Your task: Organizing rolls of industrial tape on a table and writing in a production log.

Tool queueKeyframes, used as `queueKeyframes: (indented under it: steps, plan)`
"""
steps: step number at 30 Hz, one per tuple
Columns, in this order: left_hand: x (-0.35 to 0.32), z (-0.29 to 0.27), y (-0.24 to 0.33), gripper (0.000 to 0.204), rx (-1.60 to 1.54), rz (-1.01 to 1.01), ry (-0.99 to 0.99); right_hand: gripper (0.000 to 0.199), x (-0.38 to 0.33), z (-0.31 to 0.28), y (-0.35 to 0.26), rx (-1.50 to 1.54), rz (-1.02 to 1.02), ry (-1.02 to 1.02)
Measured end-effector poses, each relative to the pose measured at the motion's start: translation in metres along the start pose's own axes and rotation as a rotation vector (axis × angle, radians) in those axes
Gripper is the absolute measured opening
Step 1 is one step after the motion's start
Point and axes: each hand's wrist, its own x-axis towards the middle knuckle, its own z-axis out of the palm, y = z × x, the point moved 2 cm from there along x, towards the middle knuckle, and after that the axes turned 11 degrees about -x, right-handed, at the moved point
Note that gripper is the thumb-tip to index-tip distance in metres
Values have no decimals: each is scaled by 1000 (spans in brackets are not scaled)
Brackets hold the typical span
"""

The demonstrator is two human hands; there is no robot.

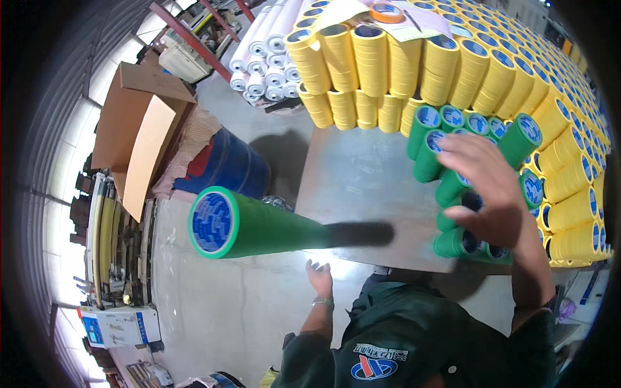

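A grey tabletop [362,161] fills the middle of the frame, above a pale floor [223,307] in a workshop. Left of centre, a tall green column of tape rolls [268,226] reaches from the table's left part toward the left, its blue-lined core facing you; whether it stands truly upright, you cannot tell. Your left hand [319,277] is just below it, by the table's lower edge, fingers loosely extended and holding nothing, with a band [323,301] round the wrist. Your right hand [488,187], slightly blurred, is right of centre with fingers spread and curved over shorter green stacks [427,165]; whether it touches them, you cannot tell. Beyond these, yellow stacks [372,64] line the top and right of the frame, with an orange roll [387,13] and a sheet of paper [427,24] lying on them. Farther out, white rolls [275,45] are piled at upper left, and a cardboard box [139,116] sits by a blue barrel [249,165]. Your dark green shirt [433,339] fills the lower right.
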Motion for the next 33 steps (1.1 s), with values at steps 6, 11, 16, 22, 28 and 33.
queueKeyframes:
  steps: [6,11,16,22,28,33]
  plan:
    - [48,-2,20,68,-94,134,-147,82,130,59,-105,328,-440,28]
    - [88,20,-6,58,-156,273,-325,14,161,104,-169,109,-664,156]
    - [91,57,-7,55,-108,249,-422,6,159,106,-155,145,-609,167]
    - [101,129,-10,52,-64,298,-573,8,132,76,-86,22,-421,-65]
    - [51,220,89,67,54,421,-689,15,78,25,20,-108,-51,-256]
    - [20,288,102,72,95,494,-834,20,49,0,62,-203,70,-224]
